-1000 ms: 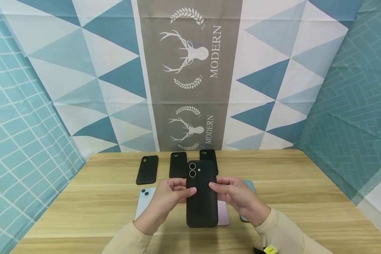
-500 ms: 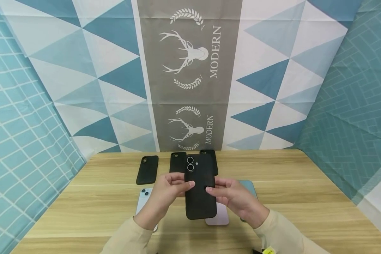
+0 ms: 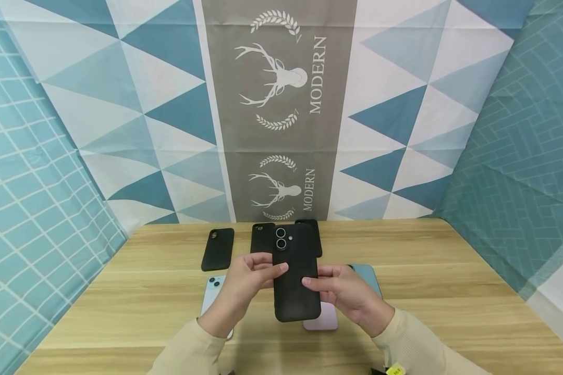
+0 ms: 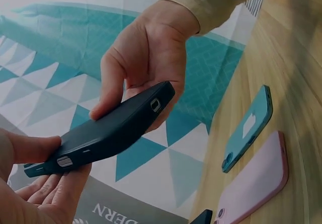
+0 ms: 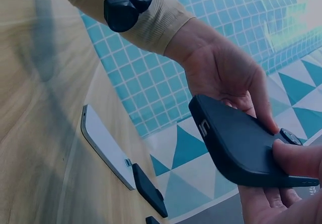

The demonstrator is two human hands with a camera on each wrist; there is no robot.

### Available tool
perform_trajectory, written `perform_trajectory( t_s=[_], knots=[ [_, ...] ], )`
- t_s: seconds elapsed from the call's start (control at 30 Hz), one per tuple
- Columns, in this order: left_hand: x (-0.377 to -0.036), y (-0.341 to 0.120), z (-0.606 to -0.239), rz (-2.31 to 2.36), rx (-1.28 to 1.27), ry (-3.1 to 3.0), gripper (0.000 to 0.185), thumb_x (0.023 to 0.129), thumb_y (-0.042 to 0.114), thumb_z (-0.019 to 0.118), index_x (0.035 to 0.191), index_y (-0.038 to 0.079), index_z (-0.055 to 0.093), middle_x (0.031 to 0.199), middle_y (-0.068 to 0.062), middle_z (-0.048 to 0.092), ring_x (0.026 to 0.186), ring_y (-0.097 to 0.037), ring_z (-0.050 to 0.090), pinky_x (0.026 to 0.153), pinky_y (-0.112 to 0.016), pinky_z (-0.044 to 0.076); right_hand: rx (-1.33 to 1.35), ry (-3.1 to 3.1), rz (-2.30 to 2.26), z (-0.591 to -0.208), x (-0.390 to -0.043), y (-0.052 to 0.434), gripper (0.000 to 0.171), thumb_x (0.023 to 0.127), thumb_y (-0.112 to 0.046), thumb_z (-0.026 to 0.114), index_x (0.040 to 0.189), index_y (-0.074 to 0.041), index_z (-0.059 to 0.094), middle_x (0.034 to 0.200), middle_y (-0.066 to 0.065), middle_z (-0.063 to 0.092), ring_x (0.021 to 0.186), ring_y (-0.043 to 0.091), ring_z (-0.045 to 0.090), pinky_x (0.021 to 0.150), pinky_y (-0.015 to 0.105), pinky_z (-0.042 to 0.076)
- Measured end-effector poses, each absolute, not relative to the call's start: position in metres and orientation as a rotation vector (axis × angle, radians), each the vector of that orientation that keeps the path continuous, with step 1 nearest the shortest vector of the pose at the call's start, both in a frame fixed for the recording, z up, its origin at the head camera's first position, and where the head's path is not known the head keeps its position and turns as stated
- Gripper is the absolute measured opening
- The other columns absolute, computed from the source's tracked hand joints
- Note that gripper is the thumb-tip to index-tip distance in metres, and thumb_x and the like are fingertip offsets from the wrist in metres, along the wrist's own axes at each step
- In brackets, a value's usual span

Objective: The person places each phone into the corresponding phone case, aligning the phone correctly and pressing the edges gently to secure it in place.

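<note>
A smartphone in a black case [image 3: 296, 299] is held up over the table, its back with two silver-ringed lenses facing the head camera. My left hand [image 3: 244, 286] pinches its left edge, thumb on the back and fingers behind. Lower on the opposite edge, my right hand [image 3: 354, 297] pinches it the same way. Both wrist views show the case tilted, with cutouts along its rim. Beneath it lies a pink phone [image 3: 321, 317], partly hidden. A light-blue phone [image 3: 211, 294] is half covered by my left forearm. Behind my right hand rests a teal phone [image 3: 369, 276].
Three black phone cases lie along the back of the wooden table [image 3: 136, 302]: a left one [image 3: 218, 250], a middle one [image 3: 261, 242] and a right one [image 3: 315, 237], the last two partly behind the held phone. A patterned cloth wall [image 3: 281, 130] rises behind.
Both hands have raised the cased phone a little in the head view, uncovering more of the pink phone. My right thumb sits slightly lower along the case's edge than before.
</note>
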State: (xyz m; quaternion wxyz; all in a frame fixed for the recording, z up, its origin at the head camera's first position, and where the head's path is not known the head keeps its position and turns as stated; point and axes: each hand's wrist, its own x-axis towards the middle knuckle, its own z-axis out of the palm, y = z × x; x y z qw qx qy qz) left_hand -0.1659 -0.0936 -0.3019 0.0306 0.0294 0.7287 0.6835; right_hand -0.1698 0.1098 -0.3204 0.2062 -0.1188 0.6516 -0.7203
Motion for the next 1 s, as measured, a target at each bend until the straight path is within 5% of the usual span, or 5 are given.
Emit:
perform_trajectory(
  t_s=[0.37,1.0],
  knots=[
    [-0.161,-0.097,-0.317,2.007,0.114,2.258,0.044,0.083,0.019,0.074,0.117,-0.006,0.061,0.098,-0.013,0.073,0.086,-0.013,0.070,0.082,-0.035,0.060,-0.295,1.835,-2.013,-0.322,-0.170,0.112,0.046,0.089,-0.015,0.066,0.126,0.011,0.056,0.102,-0.003,0.073,0.091,0.007,0.069,0.086,0.023,0.055],
    [-0.156,-0.100,-0.323,2.006,0.217,2.234,0.032,0.085,0.011,0.071,0.110,-0.008,0.066,0.097,-0.018,0.075,0.083,-0.014,0.073,0.079,-0.035,0.061,-0.269,1.822,-2.021,-0.316,-0.175,0.111,0.044,0.090,-0.016,0.066,0.127,0.006,0.058,0.102,-0.006,0.073,0.091,0.006,0.069,0.087,0.022,0.055]
  ],
)
